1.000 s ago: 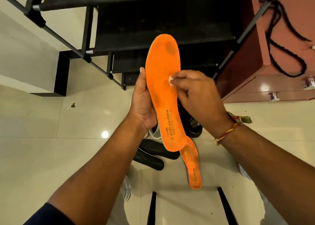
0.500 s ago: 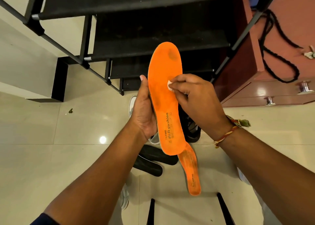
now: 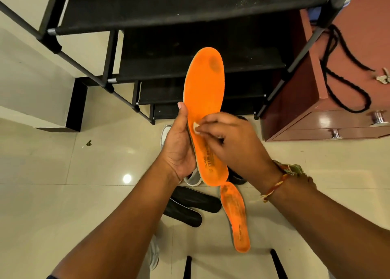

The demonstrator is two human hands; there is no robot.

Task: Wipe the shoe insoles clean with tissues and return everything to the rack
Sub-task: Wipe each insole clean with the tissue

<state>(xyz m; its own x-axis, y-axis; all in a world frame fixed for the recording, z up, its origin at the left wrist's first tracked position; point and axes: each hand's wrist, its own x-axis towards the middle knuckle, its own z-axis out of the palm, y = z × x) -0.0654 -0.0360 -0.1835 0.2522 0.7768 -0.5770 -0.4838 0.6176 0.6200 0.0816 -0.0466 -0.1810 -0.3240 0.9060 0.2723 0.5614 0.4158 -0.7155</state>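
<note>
While the left hand (image 3: 179, 150) grips an orange insole (image 3: 203, 101), the right hand (image 3: 234, 143) pinches a tissue (image 3: 196, 128) mid-wipe; toe stain (image 3: 214, 64) likely next.

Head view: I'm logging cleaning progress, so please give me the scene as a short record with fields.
held item: orange insole, toe pointing away toward the shoe rack
left-hand grip: holds the insole's left edge, thumb along it
right-hand grip: pinches a small tissue against the insole's middle
dirt: dark stain near the toe
floor: second orange insole, two black insoles
</note>
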